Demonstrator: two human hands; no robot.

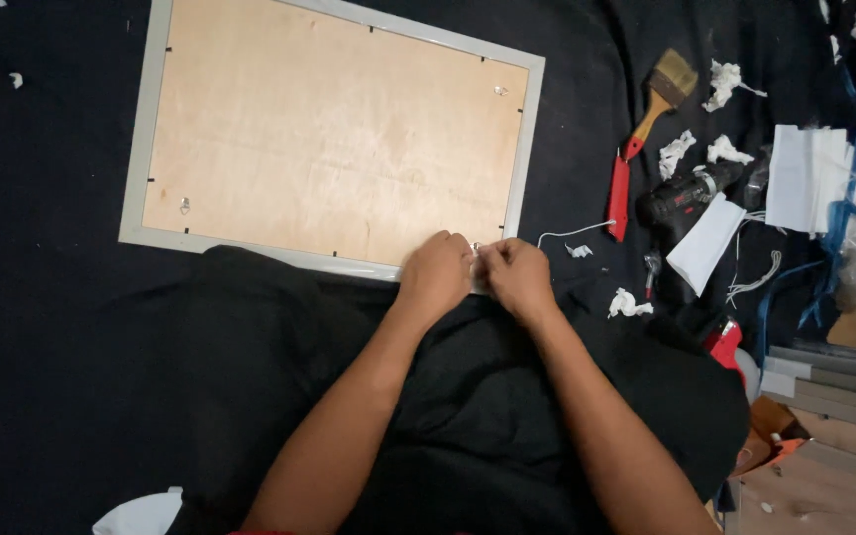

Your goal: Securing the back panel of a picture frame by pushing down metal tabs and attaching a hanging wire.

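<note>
A small white scrap [476, 260] is pinched by both hands, left hand [435, 272] and right hand [519, 275], at the five o'clock corner of a face-down picture frame [334, 134], kept within easy reach.

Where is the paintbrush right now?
In the head view the paintbrush lies at upper right on the dark cloth, just above the red knife.

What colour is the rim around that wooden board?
Pale grey rim, seen in the head view.

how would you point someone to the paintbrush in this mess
Start at the big picture frame lying face down on the dark cloth. Look right, past its upper right corner: the paintbrush lies tilted there. Its tan bristles and wooden handle distinguish it from the red utility knife below.
</note>
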